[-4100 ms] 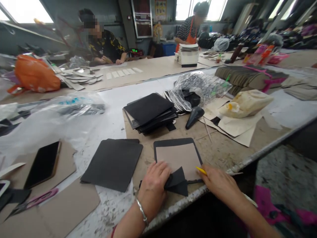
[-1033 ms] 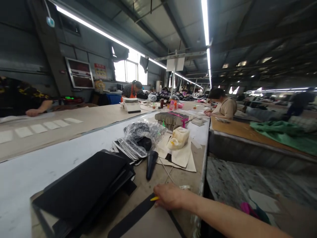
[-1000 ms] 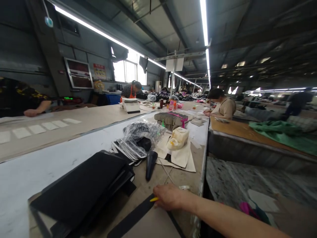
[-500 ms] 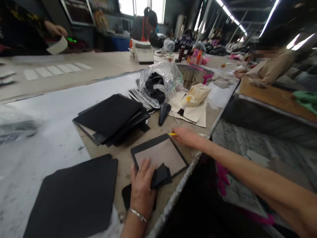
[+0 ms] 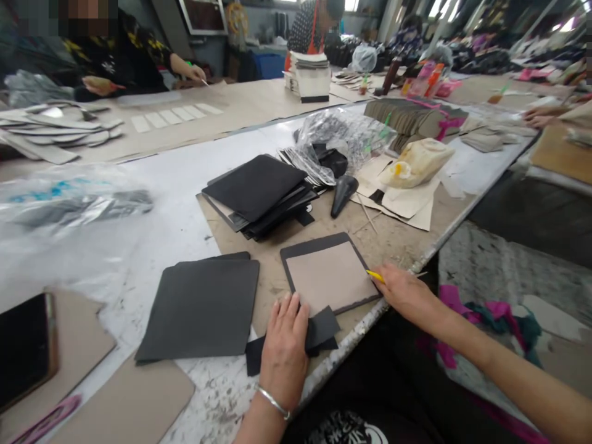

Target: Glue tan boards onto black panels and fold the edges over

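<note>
My left hand (image 5: 285,342) lies flat, fingers stretched out, at the near left edge of a beige panel with a dark border (image 5: 329,271). Small black strips (image 5: 322,328) stick out beside and under this hand. My right hand (image 5: 407,295) is closed around a thin stick with a yellow tip (image 5: 375,275). That tip meets the panel's dark right border. Left of the panel lies a stack of dark grey sheets (image 5: 203,308). A pile of black sheets (image 5: 256,188) sits behind, next to a dark cone-shaped piece (image 5: 343,194).
A yellowed plastic container (image 5: 419,161) rests on cream sheets beyond my right hand. Clear plastic bags (image 5: 69,197) and a phone (image 5: 28,345) lie on the left. The table edge (image 5: 351,336) runs close by my hands. Co-workers stand across the table.
My right hand has moved with the stick from the panel's far corner along its right border toward me. My left hand stays at the panel's near left edge. The view has turned left.
</note>
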`<state>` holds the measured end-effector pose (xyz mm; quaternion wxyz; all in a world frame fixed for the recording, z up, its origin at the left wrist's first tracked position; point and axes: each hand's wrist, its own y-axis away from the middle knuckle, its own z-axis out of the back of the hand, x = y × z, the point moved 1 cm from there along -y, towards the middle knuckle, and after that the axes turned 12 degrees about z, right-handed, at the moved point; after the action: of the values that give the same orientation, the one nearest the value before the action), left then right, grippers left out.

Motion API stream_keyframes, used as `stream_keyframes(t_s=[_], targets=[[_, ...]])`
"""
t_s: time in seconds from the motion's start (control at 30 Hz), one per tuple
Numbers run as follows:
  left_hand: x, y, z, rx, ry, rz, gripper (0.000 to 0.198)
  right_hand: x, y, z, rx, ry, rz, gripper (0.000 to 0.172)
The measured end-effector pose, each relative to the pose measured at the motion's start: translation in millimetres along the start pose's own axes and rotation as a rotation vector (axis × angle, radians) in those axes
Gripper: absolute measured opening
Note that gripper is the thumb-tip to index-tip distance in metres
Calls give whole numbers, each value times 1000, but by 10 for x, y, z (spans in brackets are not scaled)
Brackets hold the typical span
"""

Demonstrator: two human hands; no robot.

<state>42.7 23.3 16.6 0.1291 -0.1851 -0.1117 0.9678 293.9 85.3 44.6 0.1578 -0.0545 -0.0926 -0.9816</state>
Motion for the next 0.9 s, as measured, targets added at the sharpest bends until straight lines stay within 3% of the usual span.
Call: stream_keyframes(t_s=[0.17,0.27,0.43,0.5,0.57,0.7,0.77,0.83,0.9], targets=[[-9,-30,-11,59,-21,31,62,-57,-85,70,-125,-235,-84,20],[-17,-38,-20,46,-25,46,61,-2,-96,181,-132,-358,-164,24],[0,-2,-67,30,93,88,64,205,-22,336,-131,-476,-86,31],[34,14,-66,10,267,133,67,265,31,393,-169,-442,-102,31],[78,12,-28,-44,522,267,64,310,90,460,-212,-439,-116,31],[115,-38,153,-111,1153,868,23,369,211,604,-268,-572,-76,32],[79,-65,264,-65,1478,1106,28,391,256,658,-272,-712,-46,33],[29,-73,362,33,1754,1166,36,410,286,685,-273,-841,-60,34],[-11,-45,435,146,1916,1118,43,425,300,680,-264,-936,-102,34]])
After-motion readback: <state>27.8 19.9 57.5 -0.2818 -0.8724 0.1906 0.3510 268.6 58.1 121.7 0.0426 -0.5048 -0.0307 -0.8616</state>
